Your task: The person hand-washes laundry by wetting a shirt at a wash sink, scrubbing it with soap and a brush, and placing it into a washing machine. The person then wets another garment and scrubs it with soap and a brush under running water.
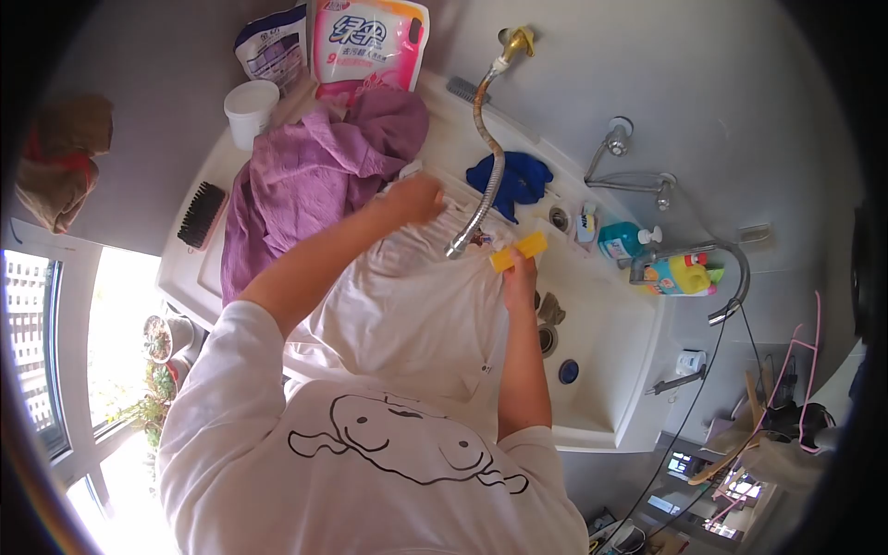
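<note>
My right hand is closed around a yellow bar, holding it over a white garment spread in the sink area. My left hand is closed at the garment's upper part, near its collar; what its fingers hold, if anything, is too small to make out. Between the two hands hangs the end of a flexible metal hose. Purple cloth lies beside my left forearm.
A brush, a white tub and detergent bags are at the left and back. Blue cloth lies behind the hose. Bottles line the right rim of the sink. A tap is on the wall.
</note>
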`<state>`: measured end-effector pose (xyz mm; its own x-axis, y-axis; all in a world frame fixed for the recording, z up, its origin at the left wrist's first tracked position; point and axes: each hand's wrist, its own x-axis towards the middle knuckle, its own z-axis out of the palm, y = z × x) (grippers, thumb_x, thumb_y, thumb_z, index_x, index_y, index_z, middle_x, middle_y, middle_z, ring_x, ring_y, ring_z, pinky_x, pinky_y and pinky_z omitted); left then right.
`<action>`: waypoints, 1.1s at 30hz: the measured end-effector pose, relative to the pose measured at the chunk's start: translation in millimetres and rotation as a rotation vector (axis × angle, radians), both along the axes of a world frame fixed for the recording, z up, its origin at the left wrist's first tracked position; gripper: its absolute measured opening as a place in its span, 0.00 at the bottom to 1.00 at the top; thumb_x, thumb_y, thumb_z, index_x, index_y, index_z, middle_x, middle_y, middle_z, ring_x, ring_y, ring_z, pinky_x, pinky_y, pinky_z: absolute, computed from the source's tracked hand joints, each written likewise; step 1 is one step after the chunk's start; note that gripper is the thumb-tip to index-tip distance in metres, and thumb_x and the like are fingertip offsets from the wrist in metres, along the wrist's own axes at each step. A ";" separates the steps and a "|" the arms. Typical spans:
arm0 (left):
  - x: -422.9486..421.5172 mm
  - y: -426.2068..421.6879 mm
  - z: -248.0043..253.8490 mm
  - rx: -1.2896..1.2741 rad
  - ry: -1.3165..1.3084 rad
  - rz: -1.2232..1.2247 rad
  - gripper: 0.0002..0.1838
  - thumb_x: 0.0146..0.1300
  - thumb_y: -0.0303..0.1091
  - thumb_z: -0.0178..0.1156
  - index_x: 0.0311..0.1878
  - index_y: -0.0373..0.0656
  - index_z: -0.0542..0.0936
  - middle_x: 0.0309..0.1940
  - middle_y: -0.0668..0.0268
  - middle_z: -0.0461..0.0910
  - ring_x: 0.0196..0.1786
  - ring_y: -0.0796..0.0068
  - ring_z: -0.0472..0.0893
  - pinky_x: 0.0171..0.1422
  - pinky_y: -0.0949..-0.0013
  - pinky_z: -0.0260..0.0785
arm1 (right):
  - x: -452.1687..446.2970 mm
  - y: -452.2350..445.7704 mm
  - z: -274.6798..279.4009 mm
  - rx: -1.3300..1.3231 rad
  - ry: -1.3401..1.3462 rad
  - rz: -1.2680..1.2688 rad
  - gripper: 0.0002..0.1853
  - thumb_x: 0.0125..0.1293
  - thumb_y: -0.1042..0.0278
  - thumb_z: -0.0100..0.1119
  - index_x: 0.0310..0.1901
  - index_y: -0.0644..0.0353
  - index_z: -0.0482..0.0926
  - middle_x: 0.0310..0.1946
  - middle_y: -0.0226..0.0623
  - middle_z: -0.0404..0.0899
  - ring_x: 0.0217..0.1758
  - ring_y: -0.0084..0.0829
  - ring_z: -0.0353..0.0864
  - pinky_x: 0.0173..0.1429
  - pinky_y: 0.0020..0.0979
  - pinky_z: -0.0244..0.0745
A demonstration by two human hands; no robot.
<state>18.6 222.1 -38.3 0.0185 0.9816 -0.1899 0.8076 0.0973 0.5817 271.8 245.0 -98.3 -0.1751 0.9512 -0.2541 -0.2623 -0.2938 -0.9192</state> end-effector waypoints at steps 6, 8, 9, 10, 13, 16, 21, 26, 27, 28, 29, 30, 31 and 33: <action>-4.0 130.3 146.2 0.449 -0.042 0.422 0.25 0.54 0.55 0.46 0.35 0.40 0.76 0.32 0.56 0.77 0.37 0.58 0.77 0.39 0.61 0.69 | 1.7 -4.4 -3.6 0.068 -0.037 0.007 0.18 0.54 0.68 0.52 0.45 0.63 0.64 0.39 0.31 0.67 0.42 0.22 0.67 0.48 0.25 0.62; -2.3 175.4 152.7 0.366 0.044 0.433 0.23 0.54 0.52 0.47 0.35 0.40 0.76 0.31 0.58 0.78 0.36 0.62 0.77 0.40 0.64 0.69 | 1.8 -3.3 -6.7 0.081 -0.006 0.011 0.18 0.54 0.67 0.52 0.46 0.63 0.63 0.39 0.32 0.67 0.43 0.22 0.67 0.49 0.25 0.62; -3.1 190.7 150.9 0.267 0.135 0.420 0.21 0.54 0.50 0.47 0.34 0.39 0.76 0.30 0.60 0.78 0.35 0.64 0.78 0.40 0.65 0.69 | 3.8 -4.8 -8.7 0.089 0.022 0.015 0.19 0.54 0.67 0.52 0.47 0.63 0.63 0.40 0.32 0.67 0.43 0.23 0.67 0.50 0.25 0.62; -6.7 206.1 146.7 0.254 0.133 0.418 0.21 0.54 0.50 0.47 0.34 0.39 0.76 0.30 0.60 0.78 0.35 0.64 0.78 0.40 0.65 0.69 | 4.7 -6.2 -10.4 0.077 0.017 0.013 0.19 0.54 0.67 0.52 0.47 0.63 0.63 0.40 0.32 0.67 0.43 0.23 0.67 0.50 0.25 0.62; -4.9 221.1 151.0 0.294 -0.003 0.545 0.11 0.55 0.33 0.48 0.36 0.40 0.77 0.41 0.58 0.76 0.44 0.62 0.76 0.43 0.62 0.70 | 6.7 -5.3 -14.1 0.092 -0.019 0.001 0.20 0.55 0.67 0.51 0.48 0.64 0.62 0.41 0.33 0.67 0.45 0.23 0.67 0.51 0.24 0.61; -6.4 232.7 149.4 0.283 -0.194 0.675 0.09 0.51 0.30 0.52 0.35 0.40 0.78 0.40 0.58 0.76 0.46 0.62 0.75 0.46 0.64 0.69 | 6.3 -3.2 -15.9 0.119 -0.031 0.021 0.20 0.55 0.66 0.51 0.48 0.65 0.62 0.41 0.33 0.67 0.45 0.24 0.67 0.51 0.24 0.61; -9.9 248.1 128.8 0.435 0.171 0.385 0.09 0.51 0.31 0.52 0.34 0.40 0.78 0.35 0.58 0.77 0.39 0.61 0.77 0.39 0.66 0.71 | 5.4 -3.0 -16.1 0.099 -0.006 0.007 0.20 0.55 0.66 0.52 0.47 0.65 0.62 0.40 0.34 0.66 0.44 0.24 0.66 0.50 0.24 0.61; -14.9 192.2 137.9 0.449 -0.336 0.115 0.12 0.51 0.39 0.53 0.33 0.43 0.78 0.31 0.59 0.77 0.36 0.61 0.76 0.37 0.63 0.69 | 7.0 -3.1 -17.1 0.092 0.002 0.004 0.20 0.54 0.66 0.52 0.47 0.64 0.62 0.40 0.33 0.66 0.44 0.23 0.66 0.51 0.24 0.60; -15.2 154.1 130.6 0.412 -1.040 0.234 0.14 0.51 0.42 0.52 0.33 0.44 0.78 0.31 0.59 0.77 0.40 0.61 0.75 0.42 0.60 0.68 | 6.7 -2.2 -19.0 0.083 0.023 0.003 0.20 0.54 0.66 0.52 0.47 0.64 0.62 0.40 0.33 0.66 0.44 0.23 0.66 0.51 0.24 0.60; -11.2 101.6 135.4 0.589 -0.889 0.295 0.17 0.55 0.44 0.48 0.32 0.37 0.75 0.26 0.60 0.77 0.30 0.65 0.78 0.36 0.68 0.69 | 6.7 -3.1 -19.6 0.076 0.033 0.004 0.20 0.54 0.66 0.52 0.47 0.64 0.62 0.40 0.33 0.66 0.44 0.23 0.66 0.51 0.24 0.60; -17.3 71.9 112.7 0.687 -0.616 0.313 0.16 0.54 0.41 0.48 0.28 0.36 0.74 0.22 0.59 0.76 0.26 0.65 0.77 0.31 0.68 0.68 | 6.6 -2.6 -18.1 0.067 0.027 0.007 0.20 0.54 0.67 0.52 0.47 0.64 0.62 0.40 0.32 0.66 0.44 0.23 0.66 0.51 0.24 0.60; -7.8 32.3 95.0 0.686 -0.689 0.386 0.13 0.54 0.38 0.49 0.25 0.36 0.73 0.19 0.56 0.74 0.24 0.61 0.75 0.29 0.66 0.66 | 6.1 -3.0 -16.6 0.059 0.019 0.007 0.20 0.54 0.67 0.52 0.47 0.63 0.63 0.40 0.32 0.66 0.44 0.23 0.66 0.51 0.24 0.60; -7.1 9.7 50.2 0.743 -0.527 0.322 0.08 0.58 0.31 0.46 0.28 0.39 0.71 0.14 0.68 0.70 0.19 0.81 0.71 0.23 0.76 0.62 | 4.8 -3.2 -15.1 0.058 0.026 0.003 0.20 0.54 0.67 0.52 0.47 0.63 0.63 0.40 0.32 0.66 0.44 0.23 0.66 0.51 0.24 0.60; 4.9 -39.4 -2.8 0.489 -0.364 0.418 0.06 0.54 0.29 0.52 0.32 0.37 0.72 0.20 0.60 0.73 0.26 0.69 0.76 0.30 0.72 0.67 | 2.8 -3.3 -10.0 0.049 -0.013 0.001 0.20 0.54 0.67 0.52 0.47 0.63 0.63 0.41 0.31 0.66 0.44 0.23 0.67 0.51 0.24 0.60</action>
